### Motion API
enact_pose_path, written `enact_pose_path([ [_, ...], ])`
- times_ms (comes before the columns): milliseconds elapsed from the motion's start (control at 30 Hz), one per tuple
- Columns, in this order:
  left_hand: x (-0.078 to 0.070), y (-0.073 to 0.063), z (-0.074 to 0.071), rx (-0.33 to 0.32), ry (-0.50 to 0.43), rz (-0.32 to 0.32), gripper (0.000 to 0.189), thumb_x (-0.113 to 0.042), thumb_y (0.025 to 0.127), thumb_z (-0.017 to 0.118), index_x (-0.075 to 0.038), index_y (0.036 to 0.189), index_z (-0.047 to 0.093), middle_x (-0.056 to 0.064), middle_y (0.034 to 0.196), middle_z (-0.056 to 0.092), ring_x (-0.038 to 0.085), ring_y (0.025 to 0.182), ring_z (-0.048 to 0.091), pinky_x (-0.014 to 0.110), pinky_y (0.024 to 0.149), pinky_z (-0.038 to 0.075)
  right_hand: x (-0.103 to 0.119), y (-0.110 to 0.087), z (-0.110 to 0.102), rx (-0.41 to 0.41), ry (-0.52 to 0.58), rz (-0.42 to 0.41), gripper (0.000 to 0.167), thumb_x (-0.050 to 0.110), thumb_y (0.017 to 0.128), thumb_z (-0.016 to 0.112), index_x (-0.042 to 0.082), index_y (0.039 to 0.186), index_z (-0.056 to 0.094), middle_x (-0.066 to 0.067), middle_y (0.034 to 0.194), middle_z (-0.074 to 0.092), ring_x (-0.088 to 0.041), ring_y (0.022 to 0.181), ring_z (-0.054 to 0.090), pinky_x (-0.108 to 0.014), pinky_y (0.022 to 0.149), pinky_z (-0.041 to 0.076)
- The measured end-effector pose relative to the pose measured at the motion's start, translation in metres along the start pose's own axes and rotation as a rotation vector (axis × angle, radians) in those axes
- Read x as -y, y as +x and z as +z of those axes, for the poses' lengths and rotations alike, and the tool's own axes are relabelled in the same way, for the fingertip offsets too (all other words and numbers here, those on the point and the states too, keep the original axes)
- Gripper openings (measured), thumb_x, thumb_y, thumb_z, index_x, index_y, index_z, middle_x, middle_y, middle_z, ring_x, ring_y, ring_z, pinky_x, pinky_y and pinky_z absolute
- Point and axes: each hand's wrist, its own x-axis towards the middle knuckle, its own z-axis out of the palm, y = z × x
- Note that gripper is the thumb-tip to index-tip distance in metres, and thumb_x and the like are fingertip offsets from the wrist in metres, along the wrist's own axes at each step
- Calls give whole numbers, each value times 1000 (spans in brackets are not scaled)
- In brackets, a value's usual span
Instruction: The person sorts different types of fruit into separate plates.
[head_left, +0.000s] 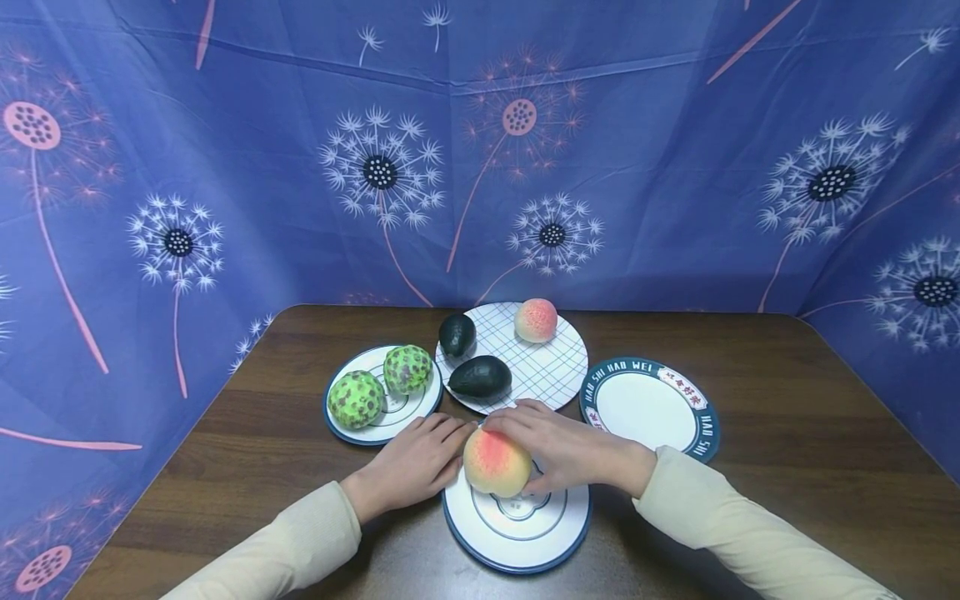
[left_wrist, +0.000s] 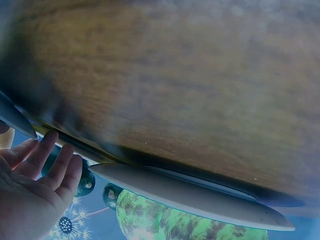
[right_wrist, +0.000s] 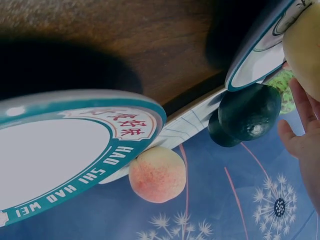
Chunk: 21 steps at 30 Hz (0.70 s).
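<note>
A large yellow peach with a pink top (head_left: 497, 467) is over the back left part of a blue-rimmed white plate (head_left: 525, 542). My right hand (head_left: 566, 446) grips this peach from the right, fingers over its far side and thumb low at its near right. On the left, my left hand (head_left: 416, 462) has its fingers extended at the plate's rim, close beside the peach. In the left wrist view those fingers (left_wrist: 64, 165) look straight and hold nothing.
Two green speckled round fruits (head_left: 357, 399) sit on a plate (head_left: 381, 436) at the left. Behind, a checkered plate (head_left: 558, 367) bears two dark avocados (head_left: 482, 377) and a smaller pink peach (head_left: 536, 321). A teal-rimmed plate (head_left: 647, 410) stands at the right.
</note>
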Motion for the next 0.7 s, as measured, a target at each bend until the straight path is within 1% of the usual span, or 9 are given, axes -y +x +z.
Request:
enact_pose_path([
  [200,-2,-1,0,-28,8,5,46,-37,95,38,-15,135,43,0,126,54,16,117,49,36,98,42,-1,-1,-4,41,7,51,91,37,65,80,18,139,32,5,140,41,-12,130,35,-38,110,27],
  [367,-3,-1,0,-48,22,8,45,-36,94,39,-15,134,45,0,125,55,16,116,49,36,96,43,-5,-5,-10,70,16,121,91,36,66,80,22,141,30,7,141,39,-15,130,34,-39,108,31],
  [467,-3,-1,0,-59,33,9,45,-36,94,39,-15,133,46,-1,125,55,16,115,50,36,95,44,-9,-8,-13,70,18,158,89,33,67,80,24,140,31,7,140,40,-15,129,34,-40,108,32],
  [533,-3,-1,0,-64,41,11,45,-36,94,40,-15,133,46,0,124,55,16,114,50,36,94,45,-13,-10,-15,59,6,161,87,31,68,80,23,140,32,6,140,41,-16,128,35,-40,108,31],
  [700,-4,-1,1,-68,55,12,45,-36,94,39,-14,133,46,0,124,55,16,113,50,35,93,45,-22,-11,-22,25,-2,172,83,28,68,80,21,138,35,4,137,44,-18,126,38,-42,105,34],
])
